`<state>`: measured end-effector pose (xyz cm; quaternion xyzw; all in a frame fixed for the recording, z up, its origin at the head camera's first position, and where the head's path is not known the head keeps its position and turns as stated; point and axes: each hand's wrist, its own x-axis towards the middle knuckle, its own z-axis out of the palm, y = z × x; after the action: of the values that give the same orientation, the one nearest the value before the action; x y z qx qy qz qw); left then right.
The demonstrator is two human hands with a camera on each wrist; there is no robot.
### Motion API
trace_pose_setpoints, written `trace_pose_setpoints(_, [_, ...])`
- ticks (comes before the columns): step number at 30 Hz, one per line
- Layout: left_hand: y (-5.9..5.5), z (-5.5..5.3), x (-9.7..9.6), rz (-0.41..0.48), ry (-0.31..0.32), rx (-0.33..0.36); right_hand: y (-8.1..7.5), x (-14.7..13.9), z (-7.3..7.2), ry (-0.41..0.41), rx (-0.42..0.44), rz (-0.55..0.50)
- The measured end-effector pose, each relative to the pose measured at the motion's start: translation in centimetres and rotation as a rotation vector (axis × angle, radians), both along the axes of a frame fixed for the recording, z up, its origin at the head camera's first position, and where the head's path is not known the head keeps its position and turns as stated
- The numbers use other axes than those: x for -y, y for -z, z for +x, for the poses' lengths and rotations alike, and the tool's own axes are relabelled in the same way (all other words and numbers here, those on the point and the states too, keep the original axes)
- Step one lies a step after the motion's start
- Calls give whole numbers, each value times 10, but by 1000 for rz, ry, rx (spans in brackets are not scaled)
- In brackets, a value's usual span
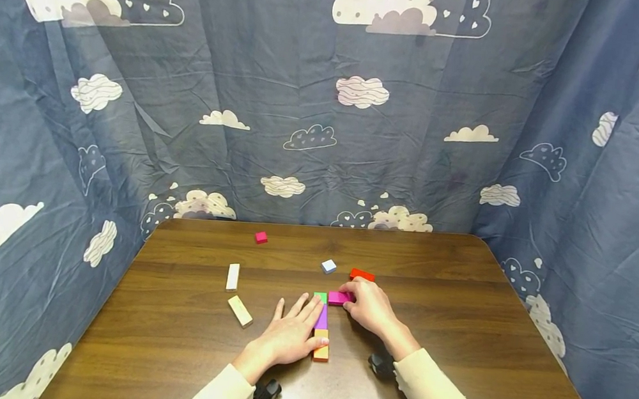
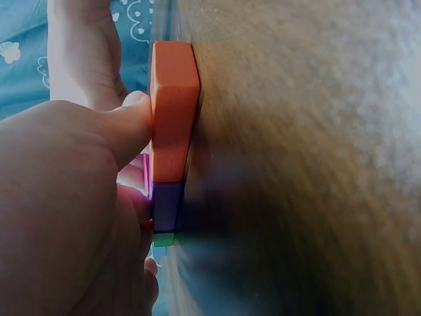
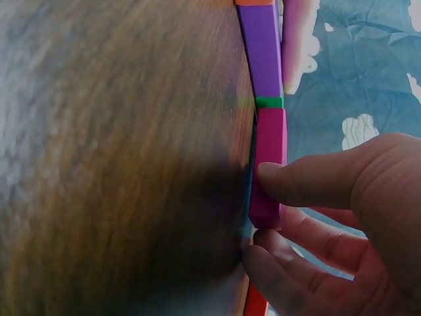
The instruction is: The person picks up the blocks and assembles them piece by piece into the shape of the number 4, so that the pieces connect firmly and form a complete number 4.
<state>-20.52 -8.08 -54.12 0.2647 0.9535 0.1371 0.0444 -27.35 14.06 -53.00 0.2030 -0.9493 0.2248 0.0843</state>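
In the head view a green block (image 1: 319,296), a purple block (image 1: 322,319) and an orange block (image 1: 320,355) lie end to end in a row on the table. My left hand (image 1: 290,337) rests over this row with its fingers extended, its thumb on the orange block (image 2: 175,118). To the right of the green block lies a magenta block (image 1: 337,298). My right hand (image 1: 369,305) pinches that magenta block (image 3: 270,138); the thumb presses its near side in the right wrist view, while the fingers on its far side are partly hidden.
Beyond the right hand lies a red block (image 1: 362,274), with a light blue block (image 1: 328,266) to its left. A small crimson block (image 1: 260,237) is at the back. On the left lie a white block (image 1: 233,277) and a cream block (image 1: 240,311). A cloud-patterned curtain (image 1: 263,65) surrounds the table.
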Motion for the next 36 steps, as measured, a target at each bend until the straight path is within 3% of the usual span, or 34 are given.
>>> trace_pose_setpoints(11, [6,-4,1,-26,-7,-11,2,3,-1,-8,2,25])
trace_pose_setpoints(25, [-7,0,-1,-50,-17,-8,2,2,-2,-31,-5,32])
trace_pose_setpoints(36, [-3,-2,0,-29,-15,-29,3,1,-3,-28,1,33])
